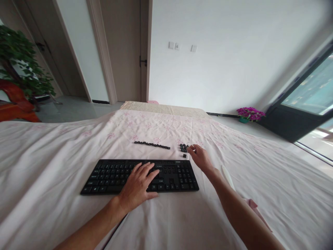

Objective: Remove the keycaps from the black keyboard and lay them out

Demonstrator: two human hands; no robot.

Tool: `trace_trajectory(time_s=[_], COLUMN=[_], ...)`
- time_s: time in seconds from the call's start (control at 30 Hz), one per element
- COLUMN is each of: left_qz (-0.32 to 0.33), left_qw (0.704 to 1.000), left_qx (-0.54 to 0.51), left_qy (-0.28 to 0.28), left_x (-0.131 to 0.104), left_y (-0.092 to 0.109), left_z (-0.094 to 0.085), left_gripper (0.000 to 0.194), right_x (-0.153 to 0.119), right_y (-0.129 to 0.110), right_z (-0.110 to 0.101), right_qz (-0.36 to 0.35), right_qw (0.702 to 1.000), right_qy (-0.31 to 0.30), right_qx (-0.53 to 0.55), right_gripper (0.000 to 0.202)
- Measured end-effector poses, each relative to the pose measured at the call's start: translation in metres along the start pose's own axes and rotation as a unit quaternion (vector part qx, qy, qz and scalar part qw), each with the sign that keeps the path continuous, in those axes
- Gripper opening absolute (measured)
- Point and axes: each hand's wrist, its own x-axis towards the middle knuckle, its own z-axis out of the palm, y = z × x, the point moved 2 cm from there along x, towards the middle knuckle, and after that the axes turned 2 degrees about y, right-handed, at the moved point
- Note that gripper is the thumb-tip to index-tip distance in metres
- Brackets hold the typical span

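Forearms (99, 217) cropped; left grip (139, 184) spread, partly hiding keyboard (117, 176); right grip (201, 157) curled beside keycaps (182, 149), hold unclear.

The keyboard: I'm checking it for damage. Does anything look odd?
Yes: a row and a cluster of black keycaps lie loose on the cloth beyond the keyboard, near the right hand, rather than seated in place.

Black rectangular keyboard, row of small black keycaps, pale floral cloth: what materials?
Black rectangular keyboard: likely satin plastic; dull sheen, uniform black. Row of small black keycaps: probably plastic, matching the keyboard; finish unclear. Pale floral cloth: seemingly matte fabric; soft folds, fibre unclear.
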Motion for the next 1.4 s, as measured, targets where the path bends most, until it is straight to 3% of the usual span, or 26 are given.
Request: trace_trajectory(time_s=[0.1, 0.23, 0.4, 0.53, 0.67, 0.83, 0.9, 1.0, 1.13, 1.4], left_qz=[-0.019, -0.028, -0.018, -0.025, -0.04, -0.062, -0.053, -0.033, -0.056, -0.088], left_qw=[1.0, 0.999, 0.999, 0.999, 0.999, 0.997, 0.996, 0.992, 0.983, 0.977], left_qx=[-0.006, -0.022, -0.038, -0.038, -0.035, -0.051, -0.07, -0.113, -0.172, -0.186], left_qy=[0.005, 0.014, 0.019, 0.02, 0.004, 0.008, 0.022, 0.038, 0.033, 0.052], left_x=[0.005, 0.01, 0.016, 0.019, 0.022, 0.031, 0.035, 0.039, 0.039, 0.039], left_y=[-0.003, -0.011, -0.023, -0.027, -0.026, -0.02, -0.015, -0.005, 0.001, 0.008], left_z=[-0.001, -0.004, -0.006, -0.005, -0.007, -0.008, -0.006, -0.002, 0.005, 0.007], left_gripper=[0.076, 0.076, 0.073, 0.072, 0.073, 0.075, 0.068, 0.043, 0.016, 0.008], right_x=[0.0, 0.001, -0.001, -0.013, -0.03, -0.045, -0.049, -0.053, -0.058, -0.065], right_y=[-0.021, -0.048, -0.069, -0.072, -0.076, -0.088, -0.091, -0.095, -0.1, -0.098], right_z=[-0.007, -0.01, -0.01, 0.007, 0.025, 0.027, 0.027, 0.029, 0.036, 0.049], right_qz=[0.002, 0.004, -0.08, -0.07, -0.054, -0.064, -0.08, -0.119, -0.18, -0.282], right_qw=[0.994, 0.966, 0.967, 0.959, 0.931, 0.922, 0.925, 0.923, 0.915, 0.906], right_qy=[-0.035, -0.111, -0.108, -0.111, -0.16, -0.199, -0.199, -0.196, -0.203, -0.204], right_qx=[0.1, 0.235, 0.214, 0.25, 0.323, 0.326, 0.312, 0.31, 0.299, 0.24], right_gripper=[0.042, 0.054, 0.051, 0.043, 0.038, 0.043, 0.045, 0.046, 0.04, 0.04])
